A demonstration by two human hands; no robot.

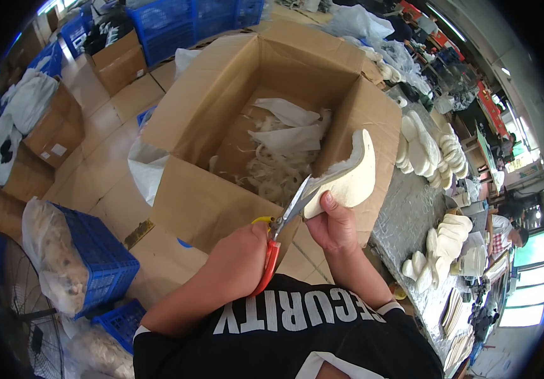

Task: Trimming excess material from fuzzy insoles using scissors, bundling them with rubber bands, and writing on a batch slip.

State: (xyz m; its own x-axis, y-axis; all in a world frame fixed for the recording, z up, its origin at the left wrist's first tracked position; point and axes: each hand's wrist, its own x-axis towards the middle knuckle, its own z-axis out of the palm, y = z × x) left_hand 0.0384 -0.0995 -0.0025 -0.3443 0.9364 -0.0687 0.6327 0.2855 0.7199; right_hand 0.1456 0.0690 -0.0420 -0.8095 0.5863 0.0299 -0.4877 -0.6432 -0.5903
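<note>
My left hand [237, 260] is closed around the handles of a pair of scissors [292, 211] with red and yellow grips. Their metal blades point up and away from me, against the near left edge of a cream shoe insole [355, 180]. My right hand [335, 224] pinches that insole at its lower end, thumb on top. The insole curves upward, with a ragged white fringe along its left side. Beyond my hands stands an open cardboard box [199, 202], with curly white trimmings [278, 167] and white sheet scraps [291, 136] inside.
On the right, a grey worktable [404, 221] carries piles of cream insoles [442, 249]. Blue crates [98, 259] with bagged material stand at left, near a fan [22, 309]. More cardboard boxes [54, 129] lie farther left. Another person [505, 234] is at the far right.
</note>
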